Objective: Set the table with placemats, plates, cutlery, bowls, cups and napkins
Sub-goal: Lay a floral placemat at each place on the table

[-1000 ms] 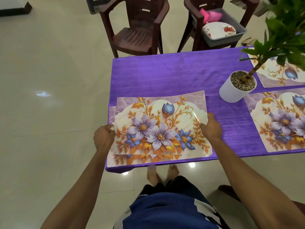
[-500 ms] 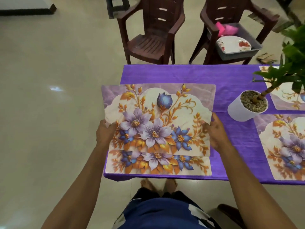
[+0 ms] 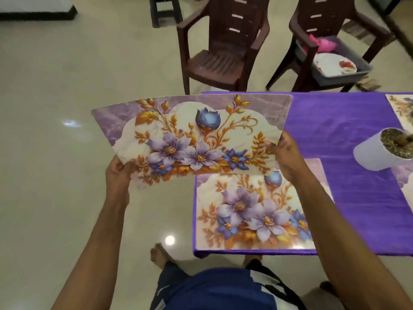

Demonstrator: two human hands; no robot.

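I hold a floral placemat [image 3: 190, 135] in the air, left of and above the table's near left corner. My left hand [image 3: 117, 173] grips its near left corner and my right hand [image 3: 287, 157] grips its near right edge. A second, matching placemat [image 3: 252, 211] lies flat on the purple tablecloth [image 3: 357, 186] at the table's near left corner, partly hidden by my right forearm. More placemats show at the right edge, one far [image 3: 402, 108] and one near [image 3: 405, 182].
A white plant pot [image 3: 375, 155] filled with pebbles stands on the table at the right. Two brown plastic chairs [image 3: 223, 52] stand beyond the table; the right one holds a grey tub [image 3: 359, 70] with a white plate [image 3: 335, 63] and pink napkins [image 3: 324, 44].
The top placemat has been lifted off the one beneath it and carried up and to the left, past the table's left edge. The lower placemat stays on the table.
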